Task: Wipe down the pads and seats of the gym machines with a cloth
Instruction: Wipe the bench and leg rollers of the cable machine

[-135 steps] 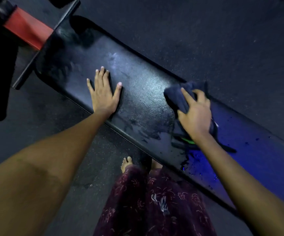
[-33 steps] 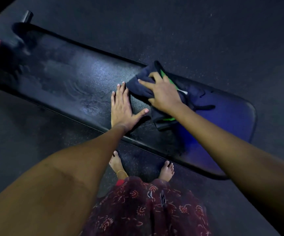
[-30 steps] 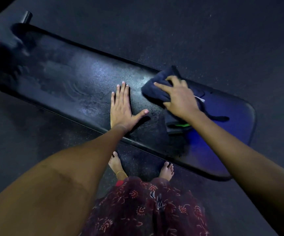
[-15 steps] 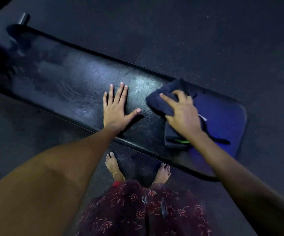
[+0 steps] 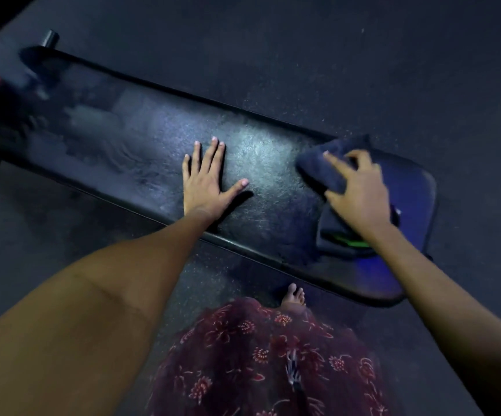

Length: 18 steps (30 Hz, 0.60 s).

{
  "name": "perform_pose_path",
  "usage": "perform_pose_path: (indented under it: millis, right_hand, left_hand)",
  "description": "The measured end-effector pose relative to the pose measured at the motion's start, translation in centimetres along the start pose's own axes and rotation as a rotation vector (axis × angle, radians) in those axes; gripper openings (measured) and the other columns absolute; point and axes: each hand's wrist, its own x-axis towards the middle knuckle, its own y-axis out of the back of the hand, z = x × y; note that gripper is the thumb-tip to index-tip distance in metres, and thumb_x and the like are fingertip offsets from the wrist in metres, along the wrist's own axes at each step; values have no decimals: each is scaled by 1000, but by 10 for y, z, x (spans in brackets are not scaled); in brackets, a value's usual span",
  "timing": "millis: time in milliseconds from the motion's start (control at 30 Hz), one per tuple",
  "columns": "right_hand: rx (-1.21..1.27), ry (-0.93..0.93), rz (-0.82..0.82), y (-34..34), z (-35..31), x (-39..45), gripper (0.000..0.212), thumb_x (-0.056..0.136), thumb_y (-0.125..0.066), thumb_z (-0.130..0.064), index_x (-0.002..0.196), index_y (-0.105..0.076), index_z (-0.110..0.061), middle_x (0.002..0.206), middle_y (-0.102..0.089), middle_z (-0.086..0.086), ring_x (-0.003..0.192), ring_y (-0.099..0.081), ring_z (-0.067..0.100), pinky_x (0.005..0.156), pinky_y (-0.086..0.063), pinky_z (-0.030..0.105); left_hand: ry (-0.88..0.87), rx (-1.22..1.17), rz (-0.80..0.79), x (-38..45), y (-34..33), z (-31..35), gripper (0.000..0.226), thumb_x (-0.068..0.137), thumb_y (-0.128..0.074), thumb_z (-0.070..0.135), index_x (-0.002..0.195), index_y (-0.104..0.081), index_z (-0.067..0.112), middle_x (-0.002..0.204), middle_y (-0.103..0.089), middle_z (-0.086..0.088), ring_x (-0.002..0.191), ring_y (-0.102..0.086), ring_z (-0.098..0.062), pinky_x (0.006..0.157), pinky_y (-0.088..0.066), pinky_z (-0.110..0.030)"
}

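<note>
A person's right hand [image 5: 360,193] presses a dark cloth [image 5: 321,169] near the padded bench [image 5: 141,139]'s right end, fingers curled into it. The left hand [image 5: 205,178] lies flat mid-bench. Wiping seems partway done.

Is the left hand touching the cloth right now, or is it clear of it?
Apart. The head view shows the left hand flat on the bench pad, with bare pad between its thumb and the cloth.

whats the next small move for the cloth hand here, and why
Probably slide the right hand and its dark cloth further along the bench pad toward its rounded end: the cloth sits short of it, while the left hand lies flat, bracing.
</note>
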Motion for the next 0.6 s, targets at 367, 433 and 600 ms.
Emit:
perform_pose_path:
  millis: [367,433,600]
  right_hand:
    - [-25,403,-136,-31,-39,-51,75,65,-75,-16,135,-51,-29,130,-50,16,101,-51,42,78,-51,49]
    - [-35,500,-134,-25,-11,-71,77,56,-80,-12,129,-58,-25,121,-56,16,92,-54,42,70,-54,48]
    - [-17,83,60,-11,2,-54,68,68,-75,-12,132,-56,-22,127,-50,20,99,-49,44,78,-51,48]
  left_hand:
    - [48,-437,213,-16,0,34,102,80,-6,79,137,-40,1,155,-19,-17,141,-17,-19,117,-8,-45]
    - [-30,-516,171,-23,-4,57,100,81,-7,79,133,-43,2,153,-23,-16,135,-20,-12,114,-11,-36]
    - [-130,-544,78,-33,-33,82,85,89,-16,70,124,-49,0,146,-36,-16,137,-30,-25,117,-10,-46]
